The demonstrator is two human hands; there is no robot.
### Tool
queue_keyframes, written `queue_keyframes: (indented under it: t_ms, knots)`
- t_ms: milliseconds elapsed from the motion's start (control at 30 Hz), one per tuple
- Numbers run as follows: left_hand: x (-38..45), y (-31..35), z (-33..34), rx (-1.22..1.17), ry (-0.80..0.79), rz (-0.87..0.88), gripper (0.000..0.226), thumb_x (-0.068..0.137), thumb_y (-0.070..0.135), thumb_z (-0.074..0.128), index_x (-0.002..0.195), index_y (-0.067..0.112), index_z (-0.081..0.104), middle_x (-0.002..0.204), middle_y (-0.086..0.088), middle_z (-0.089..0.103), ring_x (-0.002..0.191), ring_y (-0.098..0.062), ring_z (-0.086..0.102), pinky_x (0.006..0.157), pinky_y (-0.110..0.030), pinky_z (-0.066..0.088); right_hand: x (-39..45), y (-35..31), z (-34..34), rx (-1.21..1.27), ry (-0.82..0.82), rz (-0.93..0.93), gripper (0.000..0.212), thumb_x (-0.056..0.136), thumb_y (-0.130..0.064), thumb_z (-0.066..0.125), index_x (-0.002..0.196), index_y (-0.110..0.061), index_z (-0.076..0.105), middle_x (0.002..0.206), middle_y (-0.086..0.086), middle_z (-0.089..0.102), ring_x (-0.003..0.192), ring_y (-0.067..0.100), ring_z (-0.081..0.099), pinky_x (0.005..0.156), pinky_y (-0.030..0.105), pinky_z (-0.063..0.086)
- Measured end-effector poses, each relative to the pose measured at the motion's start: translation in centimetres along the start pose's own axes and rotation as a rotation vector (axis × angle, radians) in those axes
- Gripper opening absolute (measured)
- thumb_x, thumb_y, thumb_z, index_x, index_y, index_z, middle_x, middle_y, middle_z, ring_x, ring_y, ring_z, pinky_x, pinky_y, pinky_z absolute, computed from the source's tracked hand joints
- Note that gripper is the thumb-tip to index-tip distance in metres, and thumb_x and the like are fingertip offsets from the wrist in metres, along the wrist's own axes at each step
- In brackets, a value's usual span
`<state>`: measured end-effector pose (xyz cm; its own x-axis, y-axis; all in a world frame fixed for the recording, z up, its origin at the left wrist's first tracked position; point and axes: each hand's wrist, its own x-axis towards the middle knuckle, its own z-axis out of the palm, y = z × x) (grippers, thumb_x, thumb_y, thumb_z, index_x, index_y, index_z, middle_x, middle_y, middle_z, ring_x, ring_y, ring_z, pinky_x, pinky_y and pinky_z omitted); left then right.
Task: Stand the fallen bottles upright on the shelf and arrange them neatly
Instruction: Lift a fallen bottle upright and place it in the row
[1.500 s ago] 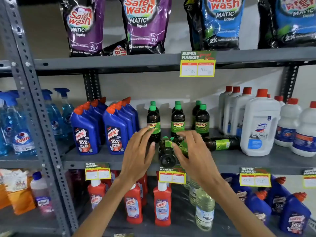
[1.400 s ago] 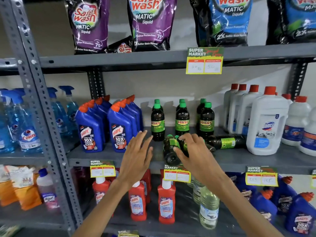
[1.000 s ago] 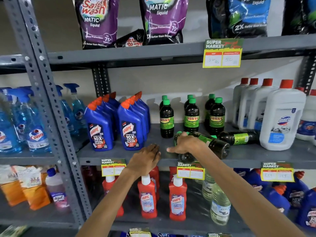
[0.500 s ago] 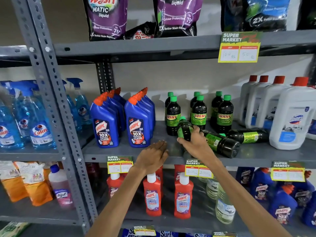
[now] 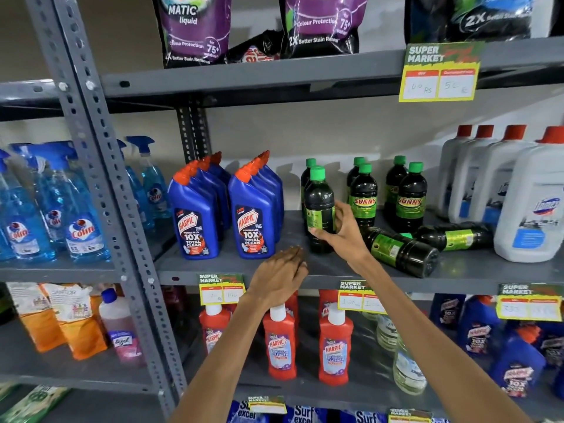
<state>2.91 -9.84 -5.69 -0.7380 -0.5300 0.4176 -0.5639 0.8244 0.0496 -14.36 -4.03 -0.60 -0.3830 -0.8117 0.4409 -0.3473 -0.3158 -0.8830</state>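
My right hand (image 5: 341, 232) grips a dark Sunny bottle (image 5: 319, 209) with a green cap, held upright on the grey middle shelf (image 5: 457, 270), at the front of the left column. Two more dark bottles lie on their sides to the right: one (image 5: 399, 250) near the shelf's front with its base toward me, another (image 5: 454, 236) behind it. Several upright Sunny bottles (image 5: 410, 199) stand in columns behind. My left hand (image 5: 280, 277) rests palm down on the shelf's front edge, holding nothing, fingers together.
Blue Harpic bottles (image 5: 253, 215) stand left of the Sunny bottles. Big white jugs (image 5: 531, 203) with red caps stand to the right, close to the lying bottles. Price tags (image 5: 360, 296) hang on the shelf edge. Red Harpic bottles (image 5: 335, 346) fill the shelf below.
My right hand has lifted one fallen bottle from lying to upright and set it at the left column's front. My left hand moved down onto the shelf edge. The view shifted left.
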Motion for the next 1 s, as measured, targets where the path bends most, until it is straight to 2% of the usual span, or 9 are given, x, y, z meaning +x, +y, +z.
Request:
queue_keyframes:
  t_ms: [100,233,433,533,667,767,833,933,1000]
  knots:
    - [0.0,0.0,0.3,0.001,0.008,-0.008,0.053,0.101,0.036,0.025,0.142,0.008,0.041,0.152,-0.008,0.039,0.139,-0.018,0.038,0.115,-0.032,0.030,0.0,1.2,0.1,0.008,-0.015,0.015,0.077,0.075,0.000,0.080,0.133,-0.018,0.033,0.138,0.006,0.050,0.128,0.014,0.050,0.110,0.029,0.040]
    - [0.1,-0.1,0.5,0.001,0.022,-0.010,0.054,0.100,0.036,0.024,0.143,0.008,0.039,0.152,-0.009,0.040,0.138,-0.019,0.039,0.115,-0.032,0.030,-0.1,1.7,-0.2,-0.043,-0.032,0.024,0.083,0.077,-0.006,0.080,0.142,-0.015,0.028,0.132,-0.004,0.045,0.124,0.005,0.043,0.092,0.004,0.038]
    - [0.0,0.2,0.2,-0.007,0.027,-0.015,0.051,0.101,0.033,0.028,0.144,0.008,0.037,0.150,-0.010,0.042,0.136,-0.022,0.042,0.113,-0.033,0.032,-0.2,1.2,1.5,-0.246,0.236,0.029,0.104,0.058,-0.043,0.090,0.139,-0.010,0.032,0.122,0.001,0.048,0.111,0.014,0.050,0.093,0.025,0.045]
    - [-0.1,0.4,-0.1,-0.006,0.025,-0.024,0.051,0.100,0.033,0.028,0.143,0.007,0.039,0.149,-0.011,0.043,0.135,-0.022,0.043,0.113,-0.034,0.034,0.1,1.4,2.4,-0.351,0.334,0.005,0.100,0.051,-0.045,0.092,0.127,-0.010,0.038,0.121,0.009,0.045,0.109,0.020,0.046,0.093,0.030,0.045]
    - [-0.1,0.4,0.0,-0.010,0.004,-0.035,0.052,0.100,0.033,0.027,0.144,0.007,0.037,0.151,-0.010,0.041,0.137,-0.022,0.041,0.114,-0.035,0.033,0.4,1.9,1.8,-0.245,0.329,0.052,0.077,0.060,-0.025,0.089,0.119,-0.011,0.043,0.105,0.001,0.059,0.093,0.013,0.059,0.075,0.016,0.047]
    - [0.0,0.4,0.2,-0.009,-0.008,-0.040,0.054,0.100,0.035,0.025,0.145,0.007,0.037,0.152,-0.009,0.039,0.139,-0.020,0.038,0.116,-0.035,0.030,0.7,3.0,0.7,-0.056,0.235,0.155,0.068,0.068,-0.020,0.080,0.124,-0.016,0.041,0.117,0.003,0.066,0.102,0.012,0.063,0.091,0.027,0.052]
    - [-0.1,0.5,0.1,-0.017,-0.010,-0.048,0.053,0.100,0.034,0.026,0.145,0.008,0.036,0.153,-0.009,0.038,0.139,-0.020,0.038,0.116,-0.034,0.028,0.7,3.1,0.6,-0.039,0.199,0.186,0.079,0.068,-0.027,0.082,0.130,-0.015,0.035,0.125,0.007,0.061,0.111,0.017,0.060,0.100,0.039,0.049]
    - [-0.1,0.7,-0.1,-0.019,-0.014,-0.054,0.053,0.101,0.033,0.027,0.146,0.007,0.034,0.154,-0.009,0.037,0.140,-0.021,0.036,0.116,-0.033,0.025,0.5,2.6,1.4,-0.236,0.205,0.163,0.106,0.053,-0.049,0.089,0.132,-0.009,0.032,0.126,0.011,0.049,0.113,0.021,0.053,0.098,0.036,0.049]
    - [-0.2,0.7,-0.1,-0.020,-0.019,-0.054,0.052,0.101,0.032,0.027,0.146,0.007,0.034,0.154,-0.010,0.036,0.140,-0.021,0.036,0.116,-0.033,0.024,0.5,2.5,1.6,-0.295,0.232,0.134,0.103,0.050,-0.046,0.092,0.127,-0.007,0.035,0.119,0.009,0.053,0.107,0.020,0.055,0.091,0.033,0.050]
